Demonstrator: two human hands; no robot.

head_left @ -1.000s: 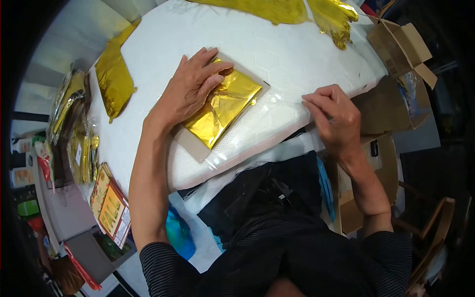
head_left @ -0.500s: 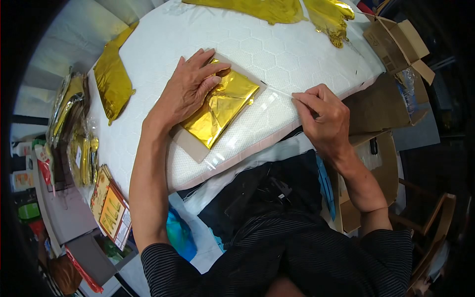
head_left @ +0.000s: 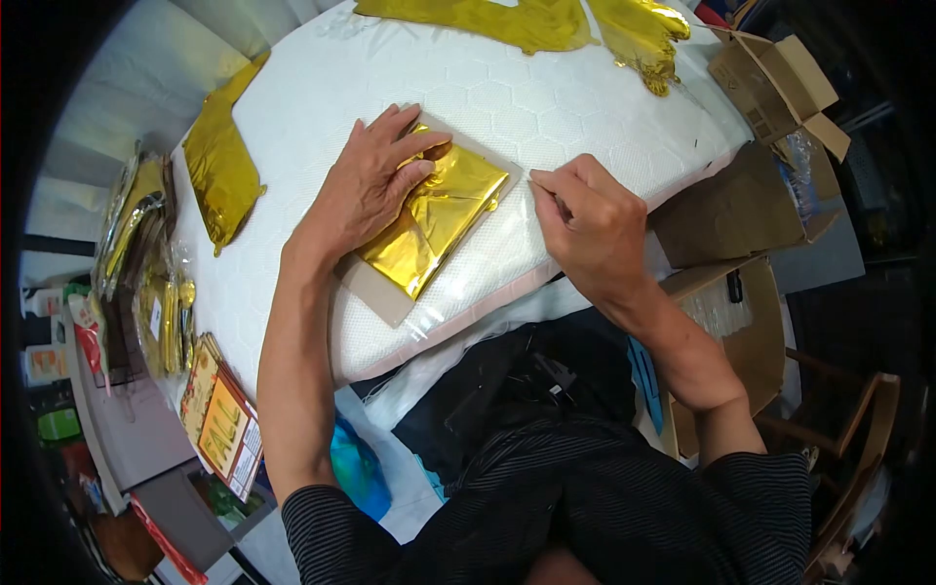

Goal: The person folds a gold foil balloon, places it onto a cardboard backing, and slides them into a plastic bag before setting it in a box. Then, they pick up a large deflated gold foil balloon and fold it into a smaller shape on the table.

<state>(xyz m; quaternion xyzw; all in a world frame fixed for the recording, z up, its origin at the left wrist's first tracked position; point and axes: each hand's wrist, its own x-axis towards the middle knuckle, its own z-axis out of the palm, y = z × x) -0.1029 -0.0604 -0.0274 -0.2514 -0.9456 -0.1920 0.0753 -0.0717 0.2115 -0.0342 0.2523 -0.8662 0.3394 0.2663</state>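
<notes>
A folded gold foil balloon (head_left: 444, 229) lies on a greyish card (head_left: 375, 292) on the white quilted surface. My left hand (head_left: 375, 180) rests on the upper left of the foil, fingers spread and thumb lying across it. Just right of the packet, my right hand (head_left: 590, 210) is closed in a pinch, thumb against forefinger. What it pinches is too small or too clear to make out. Shiny clear plastic glints beside the card's lower right edge.
Flat gold foil balloons (head_left: 222, 161) lie along the far and left edges. Packaged foil pieces (head_left: 146, 234) and a card printed FALL (head_left: 222, 429) sit at the left. Open cardboard boxes (head_left: 746, 210) stand at the right, beside a wooden chair (head_left: 858, 429).
My right hand has moved left, closer to the packet, still pinched. A thin clear line seen earlier between its fingertips and the packet no longer shows. My left hand stays on the foil.
</notes>
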